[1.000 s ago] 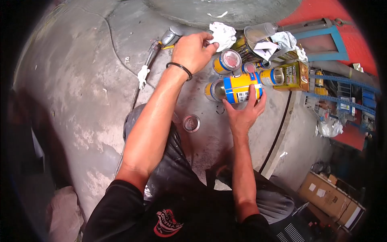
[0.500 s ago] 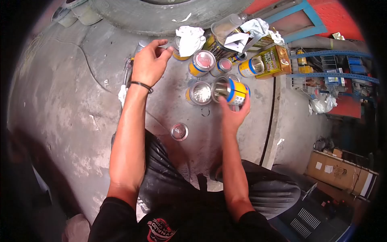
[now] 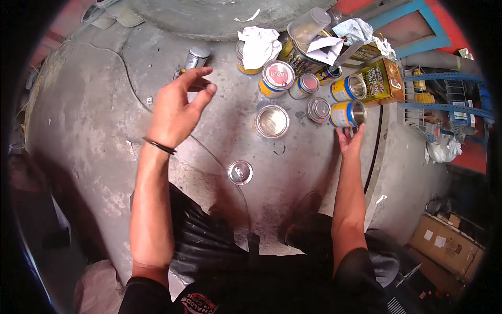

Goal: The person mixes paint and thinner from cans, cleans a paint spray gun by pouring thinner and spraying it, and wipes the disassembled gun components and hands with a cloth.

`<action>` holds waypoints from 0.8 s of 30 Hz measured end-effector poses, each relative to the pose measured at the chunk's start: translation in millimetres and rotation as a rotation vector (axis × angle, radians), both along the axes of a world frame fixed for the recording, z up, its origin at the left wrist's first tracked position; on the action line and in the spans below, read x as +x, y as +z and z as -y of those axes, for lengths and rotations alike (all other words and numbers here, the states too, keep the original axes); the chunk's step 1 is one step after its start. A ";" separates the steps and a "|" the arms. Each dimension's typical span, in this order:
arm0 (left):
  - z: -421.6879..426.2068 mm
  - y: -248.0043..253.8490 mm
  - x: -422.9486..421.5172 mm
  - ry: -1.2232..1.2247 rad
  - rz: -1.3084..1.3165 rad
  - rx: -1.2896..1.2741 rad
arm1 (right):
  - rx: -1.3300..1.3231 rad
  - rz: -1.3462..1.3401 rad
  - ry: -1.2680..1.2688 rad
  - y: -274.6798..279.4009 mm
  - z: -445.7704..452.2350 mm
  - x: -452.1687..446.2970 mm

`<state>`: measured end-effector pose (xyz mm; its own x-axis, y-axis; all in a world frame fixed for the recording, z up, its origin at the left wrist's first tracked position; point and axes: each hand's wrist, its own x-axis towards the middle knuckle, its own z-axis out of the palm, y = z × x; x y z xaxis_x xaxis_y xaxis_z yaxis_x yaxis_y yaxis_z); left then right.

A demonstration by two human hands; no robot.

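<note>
My left hand [image 3: 180,104] is raised over the floor on the left, thumb and fingers apart, with nothing in it. On the right, the fingertips of my right hand [image 3: 350,140] are spread at the near side of an open yellow-and-blue can [image 3: 342,114], not wrapped round it. Another open yellow-and-blue can [image 3: 342,89] is just behind that one. Left of them is a round clear-looking container [image 3: 318,110]. An open can with pale, shiny contents [image 3: 272,121] stands near the middle. A loose metal lid [image 3: 240,172] lies on the floor closer to me.
Behind stand a large lidded can [image 3: 278,75], a smaller one [image 3: 308,83], a can under white crumpled paper [image 3: 260,46], and a urethane paint tin [image 3: 384,82]. A spray gun [image 3: 196,58] lies at the back left. A hose [image 3: 127,76] crosses the floor.
My right hand has carried the yellow-and-blue can from above the middle can to the right, and its grip has loosened. My left hand has moved away from the white paper, to the left and nearer me.
</note>
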<state>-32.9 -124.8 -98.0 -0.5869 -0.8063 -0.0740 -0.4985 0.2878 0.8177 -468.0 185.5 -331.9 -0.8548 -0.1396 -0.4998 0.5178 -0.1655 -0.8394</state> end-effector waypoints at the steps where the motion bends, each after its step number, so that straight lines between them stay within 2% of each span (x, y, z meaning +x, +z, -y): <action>1: 0.4 1.5 1.6 0.011 0.022 -0.003 | -0.028 0.010 0.013 -17.2 -6.8 -11.9; 2: 0.6 0.1 1.3 0.017 0.005 -0.044 | -0.057 0.018 0.029 1.0 4.5 -2.2; 3: 1.9 -3.0 0.7 0.026 -0.013 -0.087 | 0.202 0.108 -0.145 22.6 16.5 6.5; 6: 1.5 3.4 -4.9 0.039 -0.043 -0.087 | 0.621 -0.595 -0.111 23.8 19.1 36.7; 7: -1.0 8.1 -9.9 0.033 -0.047 -0.066 | 0.592 -0.826 -0.022 7.8 27.2 45.2; 10: -7.7 15.9 -15.6 0.008 -0.012 -0.116 | 0.948 -1.100 0.485 30.3 85.1 96.9; 13: -17.0 25.2 -8.5 0.052 -0.014 -0.139 | 1.130 -1.202 0.539 23.8 129.1 104.5; 19: -26.7 25.2 7.4 0.083 0.002 -0.195 | 1.119 -1.026 0.689 10.9 159.4 82.2; 21: -28.1 15.7 6.0 0.053 -0.042 -0.281 | 1.106 -1.054 0.669 12.1 159.5 81.3; 24: -29.8 9.1 -5.4 0.007 0.016 -0.230 | 1.024 -1.064 0.645 11.5 162.6 71.2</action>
<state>-38.3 -95.0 -88.9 -0.5812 -0.8072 0.1032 -0.5134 0.4621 0.7231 -396.8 22.8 -320.5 -0.7913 -0.5934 0.1476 -0.5859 0.6667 -0.4607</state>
